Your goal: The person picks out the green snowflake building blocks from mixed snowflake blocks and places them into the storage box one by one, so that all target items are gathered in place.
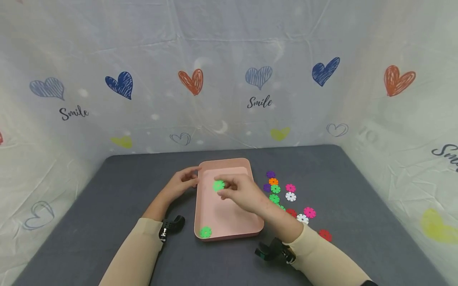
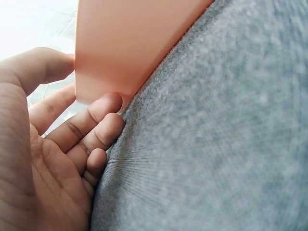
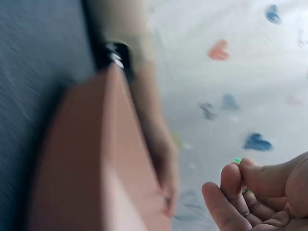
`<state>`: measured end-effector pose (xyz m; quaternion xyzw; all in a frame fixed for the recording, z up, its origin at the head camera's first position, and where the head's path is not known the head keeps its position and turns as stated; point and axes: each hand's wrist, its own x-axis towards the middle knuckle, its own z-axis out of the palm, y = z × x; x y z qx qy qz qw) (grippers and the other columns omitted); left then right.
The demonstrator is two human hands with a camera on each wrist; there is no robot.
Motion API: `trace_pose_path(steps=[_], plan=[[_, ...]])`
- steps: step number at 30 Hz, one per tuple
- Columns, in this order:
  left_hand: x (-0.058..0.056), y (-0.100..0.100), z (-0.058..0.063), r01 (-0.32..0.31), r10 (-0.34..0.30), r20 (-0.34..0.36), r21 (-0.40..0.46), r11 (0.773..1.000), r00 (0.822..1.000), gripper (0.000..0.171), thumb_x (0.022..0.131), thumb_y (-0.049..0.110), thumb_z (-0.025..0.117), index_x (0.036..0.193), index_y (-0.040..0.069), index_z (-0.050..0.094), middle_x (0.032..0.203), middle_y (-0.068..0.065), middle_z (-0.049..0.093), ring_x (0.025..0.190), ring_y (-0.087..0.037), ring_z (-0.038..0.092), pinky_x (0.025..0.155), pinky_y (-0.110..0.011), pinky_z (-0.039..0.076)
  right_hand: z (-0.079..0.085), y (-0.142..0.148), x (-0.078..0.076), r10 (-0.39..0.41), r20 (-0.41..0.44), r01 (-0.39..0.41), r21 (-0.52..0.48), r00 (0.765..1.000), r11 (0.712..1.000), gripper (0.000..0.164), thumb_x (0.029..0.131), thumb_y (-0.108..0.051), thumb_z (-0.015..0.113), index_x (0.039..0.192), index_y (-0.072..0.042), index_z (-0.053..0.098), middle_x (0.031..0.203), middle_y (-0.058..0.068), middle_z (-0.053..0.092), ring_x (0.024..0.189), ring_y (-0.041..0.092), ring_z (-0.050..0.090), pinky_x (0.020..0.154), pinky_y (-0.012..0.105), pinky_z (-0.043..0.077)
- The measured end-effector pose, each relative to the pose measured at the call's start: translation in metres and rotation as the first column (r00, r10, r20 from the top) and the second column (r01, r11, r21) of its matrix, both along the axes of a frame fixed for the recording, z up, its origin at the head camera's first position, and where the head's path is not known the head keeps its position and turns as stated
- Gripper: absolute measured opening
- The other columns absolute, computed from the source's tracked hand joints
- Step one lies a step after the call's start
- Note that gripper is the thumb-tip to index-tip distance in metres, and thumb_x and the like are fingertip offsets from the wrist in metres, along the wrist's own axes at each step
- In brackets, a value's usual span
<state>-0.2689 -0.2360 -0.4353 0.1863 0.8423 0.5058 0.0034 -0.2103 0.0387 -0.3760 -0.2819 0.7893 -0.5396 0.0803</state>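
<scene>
A pink tray lies on the dark grey table, with one green notched disc in its near left corner. Above the tray, the right hand pinches another green notched disc between thumb and fingertips. Only slivers of that disc show in the right wrist view. The left hand is at the tray's far left side. In the left wrist view its thumb and loosely bent fingers touch the tray's outer wall near a corner.
Right of the tray several more notched discs are scattered: purple, orange, green, pink, white and red. The right forearm partly covers some. A pale curtain with printed hearts surrounds the table.
</scene>
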Motion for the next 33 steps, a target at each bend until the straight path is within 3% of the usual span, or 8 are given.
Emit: trace_pose_path(steps=[3,7,11,17,20,25,30,33], plan=[[0.0,0.0,0.0,-0.001,0.001,-0.01,-0.011,1.0,1.0,0.048,0.099,0.002,0.066,0.142,-0.012,0.051,0.097,-0.023,0.067,0.087,-0.04,0.064,0.078,-0.042,0.051,-0.018,-0.018,0.005,0.047,0.044,-0.049,0.047,0.998,0.998,0.042,0.097,0.0,0.068,0.138,0.0,0.063,0.085,0.003,0.065,0.08,0.017,0.073,0.073,0.034,0.056],[-0.001,0.0,0.002,0.0,0.0,-0.013,-0.015,1.0,1.0,0.048,0.099,0.001,0.065,0.142,-0.012,0.051,0.097,-0.024,0.067,0.086,-0.037,0.064,0.077,-0.038,0.05,-0.037,-0.031,0.002,0.068,0.018,-0.07,0.2,0.998,0.977,0.039,0.094,0.001,0.071,0.132,0.001,0.067,0.078,-0.002,0.066,0.068,0.007,0.064,0.065,0.024,0.05],[-0.002,-0.001,0.003,-0.004,0.004,-0.014,-0.012,1.0,1.0,0.047,0.099,0.002,0.065,0.143,-0.012,0.051,0.095,-0.022,0.067,0.084,-0.031,0.063,0.076,-0.035,0.05,-0.05,-0.038,-0.001,0.1,-0.078,-0.067,0.342,0.992,0.937,0.032,0.089,-0.007,0.079,0.121,-0.003,0.075,0.07,-0.009,0.061,0.062,0.004,0.053,0.063,0.022,0.043],[-0.002,-0.001,0.002,0.007,-0.007,-0.001,0.004,1.0,1.0,0.046,0.099,0.0,0.065,0.142,-0.013,0.051,0.093,-0.019,0.067,0.081,-0.027,0.062,0.075,-0.032,0.049,-0.061,-0.042,-0.002,0.204,-0.185,-0.082,0.515,0.961,0.853,0.024,0.087,-0.014,0.08,0.111,-0.014,0.08,0.055,-0.011,0.044,0.058,0.005,0.042,0.06,0.021,0.036],[-0.002,-0.002,0.001,0.016,-0.016,0.002,0.016,1.0,1.0,0.046,0.099,-0.001,0.064,0.141,-0.013,0.051,0.092,-0.021,0.066,0.08,-0.029,0.062,0.075,-0.034,0.05,-0.059,-0.041,-0.002,0.216,-0.207,-0.076,0.531,0.954,0.844,0.024,0.088,-0.015,0.079,0.111,-0.013,0.079,0.053,-0.01,0.039,0.056,0.006,0.039,0.058,0.021,0.033],[-0.002,-0.002,0.0,0.017,-0.017,0.003,0.032,0.999,1.0,0.045,0.1,-0.001,0.064,0.141,-0.013,0.052,0.092,-0.024,0.065,0.083,-0.037,0.061,0.077,-0.037,0.051,-0.038,-0.029,-0.01,0.181,-0.233,-0.043,0.499,0.955,0.866,0.035,0.093,-0.021,0.077,0.125,-0.01,0.074,0.062,-0.008,0.049,0.059,0.008,0.044,0.059,0.024,0.038],[-0.002,-0.001,0.0,0.007,-0.007,0.007,0.028,1.0,1.0,0.045,0.099,0.0,0.065,0.14,-0.013,0.053,0.092,-0.02,0.065,0.084,-0.038,0.062,0.077,-0.037,0.052,-0.012,0.001,-0.023,0.132,-0.259,-0.003,0.447,0.957,0.894,0.033,0.096,-0.023,0.075,0.126,-0.011,0.073,0.079,-0.007,0.056,0.063,0.01,0.048,0.064,0.027,0.042],[-0.003,0.0,0.0,0.01,-0.01,0.008,0.017,1.0,1.0,0.045,0.099,-0.001,0.065,0.141,-0.013,0.052,0.093,-0.019,0.066,0.083,-0.035,0.063,0.077,-0.037,0.052,-0.002,0.027,-0.032,0.088,-0.237,0.031,0.458,0.968,0.888,0.032,0.097,-0.02,0.073,0.128,-0.012,0.072,0.088,-0.005,0.059,0.062,0.011,0.051,0.065,0.03,0.044]])
